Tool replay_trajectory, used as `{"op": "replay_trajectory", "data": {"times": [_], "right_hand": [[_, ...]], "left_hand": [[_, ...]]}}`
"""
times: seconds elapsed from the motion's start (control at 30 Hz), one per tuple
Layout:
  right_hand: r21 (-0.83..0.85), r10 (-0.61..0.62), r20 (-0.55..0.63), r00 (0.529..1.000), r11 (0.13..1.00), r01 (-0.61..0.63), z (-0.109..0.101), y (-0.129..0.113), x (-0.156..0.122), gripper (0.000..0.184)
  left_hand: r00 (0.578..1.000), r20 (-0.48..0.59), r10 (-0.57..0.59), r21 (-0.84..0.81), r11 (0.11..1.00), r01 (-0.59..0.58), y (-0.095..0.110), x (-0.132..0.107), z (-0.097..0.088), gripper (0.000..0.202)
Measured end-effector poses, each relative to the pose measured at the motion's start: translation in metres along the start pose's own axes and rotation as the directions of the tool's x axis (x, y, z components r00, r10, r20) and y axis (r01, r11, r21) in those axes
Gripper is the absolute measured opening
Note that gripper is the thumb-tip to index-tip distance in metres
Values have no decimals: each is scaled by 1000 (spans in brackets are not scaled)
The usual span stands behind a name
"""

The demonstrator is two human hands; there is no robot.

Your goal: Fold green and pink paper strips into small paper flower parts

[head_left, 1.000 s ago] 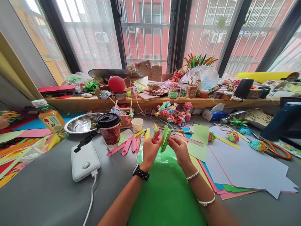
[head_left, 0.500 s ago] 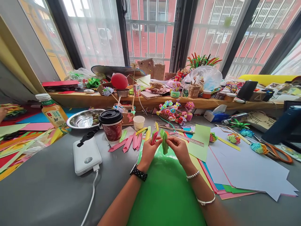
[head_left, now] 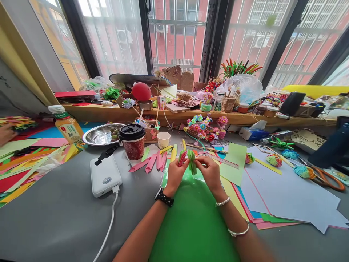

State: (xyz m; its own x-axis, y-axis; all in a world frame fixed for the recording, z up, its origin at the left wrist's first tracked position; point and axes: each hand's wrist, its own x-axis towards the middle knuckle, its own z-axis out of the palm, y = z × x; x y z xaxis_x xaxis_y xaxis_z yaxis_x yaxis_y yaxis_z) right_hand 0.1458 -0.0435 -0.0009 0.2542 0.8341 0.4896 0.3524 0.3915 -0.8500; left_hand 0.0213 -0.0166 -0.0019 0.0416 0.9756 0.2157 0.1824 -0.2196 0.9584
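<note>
My left hand [head_left: 174, 174] pinches a small bundle of folded pink and green paper strips [head_left: 181, 158], held upright above the green sheet [head_left: 191, 222]. My right hand [head_left: 209, 171] pinches a folded green paper piece [head_left: 192, 162] right beside that bundle; the two pieces touch or nearly touch between my fingertips. A black watch sits on my left wrist and bead bracelets on my right. Loose pink folded strips [head_left: 151, 163] and yellow ones [head_left: 172, 152] lie on the grey table just left of my hands.
A lidded paper cup [head_left: 133, 141], a white power bank [head_left: 105, 177] with its cable, a metal bowl [head_left: 101, 134] and a juice bottle [head_left: 67, 127] stand left. Stacked coloured sheets [head_left: 286, 193], scissors [head_left: 321, 174] and paper flowers [head_left: 204, 129] lie right and behind. Another person's hand [head_left: 5, 133] shows far left.
My hands have drawn closer together, bringing the green piece against the pink and green bundle. The view has drifted slightly, so the table items sit a little further right.
</note>
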Motion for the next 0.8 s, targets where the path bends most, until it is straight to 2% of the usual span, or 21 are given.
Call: {"op": "replay_trajectory", "data": {"times": [0.17,0.33,0.5,0.63,0.8], "right_hand": [[5,7,15,1000,1000,-7,-1,2,1,16],[23,58,60,996,998,-60,-2,3,3,29],[23,48,98,994,998,-51,-3,3,5,17],[59,107,75,991,992,-111,-4,4,6,17],[81,104,74,992,991,-110,-4,6,6,18]], "left_hand": [[1000,8,-9,-1,1000,9,-1,0,0,29],[1000,22,9,-22,1000,-8,0,0,0,33],[1000,8,0,22,1000,0,1,0,-1,33],[1000,25,1,118,993,-4,1,0,-2,33],[998,48,40,177,983,-48,0,1,-2,27]]}}
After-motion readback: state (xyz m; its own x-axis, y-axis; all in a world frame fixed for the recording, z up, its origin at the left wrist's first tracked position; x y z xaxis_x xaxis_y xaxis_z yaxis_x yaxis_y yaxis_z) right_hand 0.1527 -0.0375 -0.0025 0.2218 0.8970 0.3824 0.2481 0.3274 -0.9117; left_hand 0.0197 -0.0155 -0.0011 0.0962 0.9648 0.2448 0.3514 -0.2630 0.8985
